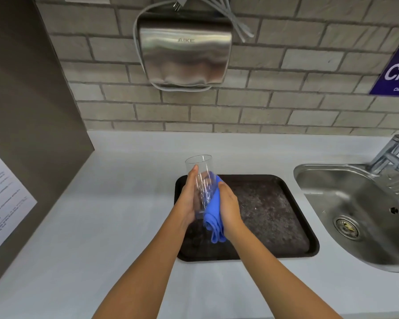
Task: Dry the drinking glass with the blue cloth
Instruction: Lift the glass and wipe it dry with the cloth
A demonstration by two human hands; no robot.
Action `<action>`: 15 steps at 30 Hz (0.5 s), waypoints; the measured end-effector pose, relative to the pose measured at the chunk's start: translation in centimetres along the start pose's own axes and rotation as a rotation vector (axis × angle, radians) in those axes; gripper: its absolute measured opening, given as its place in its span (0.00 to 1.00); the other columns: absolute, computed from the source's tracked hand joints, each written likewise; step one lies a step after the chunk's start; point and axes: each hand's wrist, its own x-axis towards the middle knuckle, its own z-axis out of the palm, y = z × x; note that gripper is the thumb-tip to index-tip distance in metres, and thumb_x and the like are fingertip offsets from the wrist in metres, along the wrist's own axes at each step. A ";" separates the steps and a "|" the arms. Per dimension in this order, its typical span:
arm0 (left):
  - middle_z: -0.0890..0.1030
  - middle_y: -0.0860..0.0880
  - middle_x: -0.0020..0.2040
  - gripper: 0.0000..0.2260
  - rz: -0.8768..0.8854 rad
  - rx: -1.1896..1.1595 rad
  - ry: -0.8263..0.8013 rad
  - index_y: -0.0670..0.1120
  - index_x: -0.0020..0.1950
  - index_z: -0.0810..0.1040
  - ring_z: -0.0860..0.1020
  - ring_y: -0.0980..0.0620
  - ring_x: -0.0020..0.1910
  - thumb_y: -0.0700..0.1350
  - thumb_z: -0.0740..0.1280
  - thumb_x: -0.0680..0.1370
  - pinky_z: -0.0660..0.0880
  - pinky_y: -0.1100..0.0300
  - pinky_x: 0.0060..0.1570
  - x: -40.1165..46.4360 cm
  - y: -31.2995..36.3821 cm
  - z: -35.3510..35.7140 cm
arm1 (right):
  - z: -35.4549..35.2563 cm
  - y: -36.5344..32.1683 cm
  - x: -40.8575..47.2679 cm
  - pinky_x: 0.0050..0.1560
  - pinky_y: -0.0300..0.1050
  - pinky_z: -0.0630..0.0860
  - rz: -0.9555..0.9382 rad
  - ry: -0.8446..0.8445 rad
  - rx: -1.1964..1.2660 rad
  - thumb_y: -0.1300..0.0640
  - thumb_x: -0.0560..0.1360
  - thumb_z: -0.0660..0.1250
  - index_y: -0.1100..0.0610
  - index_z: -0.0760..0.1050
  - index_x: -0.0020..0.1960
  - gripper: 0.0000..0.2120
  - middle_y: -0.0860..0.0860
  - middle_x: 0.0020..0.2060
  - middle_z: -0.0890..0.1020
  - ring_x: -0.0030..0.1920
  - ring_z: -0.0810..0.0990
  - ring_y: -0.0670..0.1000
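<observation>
Head view, looking down at a pale counter (101,203) against a grey brick wall. Two bare forearms reaching forward to the middle of the picture. Left hand (189,199) wrapped around the lower half of a clear drinking glass (200,178), fingers curled closed against its side, one fingertip lying high toward the rim. Glass held up in the air, tilted with its open mouth up and away, above the near left corner of a dark tray (274,215) resting on the counter. Right hand (228,208) closed around a bunched blue cloth (213,217), pressing the cloth against the right side of the glass; a loose tail of cloth hanging below the hand. Part of the cloth showing through the glass wall; whether any of it sits inside the glass, impossible to tell. Steel sink (355,203) with a tap (389,155) well apart on the right. Metal hand dryer (184,51) on the wall above. Printed sheet (2,199) on the dark panel at left, a purple sign (396,72) at far right.

Likely risks: wet, smooth glass slipping from the left hand if the rubbing pushes sideways harder than the grip holds, then dropping onto the tray or counter and cracking. Squeezing too hard near the thin rim perhaps chipping it. Hanging tail of cloth possibly dragging across the stained-looking tray and carrying dirt back onto the glass.
</observation>
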 end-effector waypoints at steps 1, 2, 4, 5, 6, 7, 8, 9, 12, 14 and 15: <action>0.87 0.43 0.53 0.29 -0.007 0.003 0.013 0.49 0.51 0.88 0.86 0.45 0.52 0.71 0.72 0.64 0.83 0.53 0.45 0.0 0.0 0.0 | -0.3 -0.1 0.3 0.53 0.52 0.81 0.085 -0.015 0.060 0.48 0.80 0.58 0.49 0.80 0.59 0.14 0.53 0.51 0.86 0.50 0.85 0.53; 0.87 0.43 0.53 0.29 -0.007 0.002 0.029 0.49 0.51 0.88 0.86 0.45 0.52 0.71 0.71 0.65 0.83 0.52 0.45 0.0 -0.1 0.1 | -0.4 -0.2 0.4 0.48 0.50 0.83 0.142 -0.022 0.104 0.47 0.80 0.60 0.51 0.81 0.57 0.15 0.53 0.47 0.87 0.47 0.86 0.53; 0.87 0.43 0.53 0.28 0.021 0.026 0.083 0.49 0.51 0.88 0.86 0.44 0.53 0.71 0.68 0.67 0.82 0.49 0.50 -0.1 -0.2 0.4 | -0.3 -0.1 0.8 0.45 0.47 0.83 0.172 -0.027 0.140 0.47 0.79 0.61 0.53 0.80 0.58 0.16 0.52 0.46 0.87 0.46 0.86 0.52; 0.88 0.44 0.52 0.27 0.051 0.076 0.131 0.49 0.50 0.87 0.86 0.45 0.52 0.70 0.67 0.70 0.82 0.50 0.50 -0.1 -0.3 0.6 | -0.4 0.0 0.8 0.50 0.49 0.82 0.161 -0.032 0.138 0.47 0.80 0.60 0.53 0.79 0.61 0.16 0.53 0.49 0.87 0.49 0.86 0.53; 0.88 0.46 0.48 0.24 0.094 0.152 0.193 0.49 0.48 0.86 0.86 0.47 0.49 0.69 0.65 0.73 0.81 0.54 0.47 -0.2 -0.2 0.9 | -0.4 0.2 0.8 0.57 0.53 0.80 0.140 -0.032 0.127 0.48 0.80 0.59 0.52 0.78 0.63 0.16 0.54 0.53 0.85 0.52 0.85 0.54; 0.87 0.49 0.43 0.21 0.146 0.247 0.256 0.51 0.45 0.85 0.85 0.51 0.44 0.66 0.63 0.76 0.79 0.59 0.42 -0.4 0.1 1.0 | -0.4 0.3 0.8 0.61 0.55 0.78 0.113 -0.024 0.112 0.49 0.81 0.58 0.51 0.76 0.65 0.16 0.54 0.56 0.84 0.55 0.83 0.55; 0.85 0.53 0.39 0.19 0.207 0.345 0.311 0.53 0.42 0.82 0.83 0.55 0.40 0.64 0.61 0.78 0.76 0.64 0.39 -0.6 0.3 1.2 | -0.5 0.4 0.7 0.63 0.56 0.76 0.084 -0.011 0.091 0.50 0.82 0.57 0.51 0.75 0.66 0.16 0.54 0.59 0.83 0.57 0.82 0.54; 0.83 0.55 0.38 0.18 0.271 0.430 0.340 0.54 0.41 0.81 0.81 0.57 0.39 0.62 0.59 0.80 0.74 0.65 0.37 -0.8 0.3 1.3 | -0.5 0.4 0.5 0.65 0.56 0.75 0.043 0.008 0.058 0.50 0.82 0.56 0.50 0.73 0.68 0.17 0.52 0.61 0.81 0.59 0.81 0.53; 0.80 0.57 0.40 0.16 0.377 0.572 0.334 0.52 0.50 0.79 0.80 0.57 0.41 0.59 0.57 0.82 0.75 0.64 0.42 -1.1 -0.6 1.5 | -0.1 0.0 -0.4 0.62 0.44 0.75 -0.118 0.072 -0.094 0.49 0.82 0.56 0.47 0.70 0.70 0.18 0.48 0.64 0.78 0.59 0.79 0.45; 0.83 0.55 0.44 0.16 0.355 0.524 0.309 0.49 0.58 0.76 0.83 0.57 0.43 0.60 0.63 0.80 0.78 0.64 0.42 -1.4 -1.0 1.9 | 0.6 -0.2 -1.1 0.59 0.36 0.74 -0.271 0.096 -0.236 0.50 0.82 0.56 0.46 0.68 0.72 0.18 0.45 0.64 0.77 0.57 0.77 0.41; 0.84 0.50 0.46 0.19 0.325 0.464 0.286 0.47 0.59 0.77 0.84 0.54 0.44 0.60 0.67 0.77 0.81 0.62 0.43 -1.4 -0.8 2.0 | 0.8 0.0 -1.5 0.60 0.37 0.74 -0.362 0.102 -0.349 0.49 0.83 0.55 0.45 0.66 0.73 0.19 0.45 0.65 0.75 0.59 0.76 0.41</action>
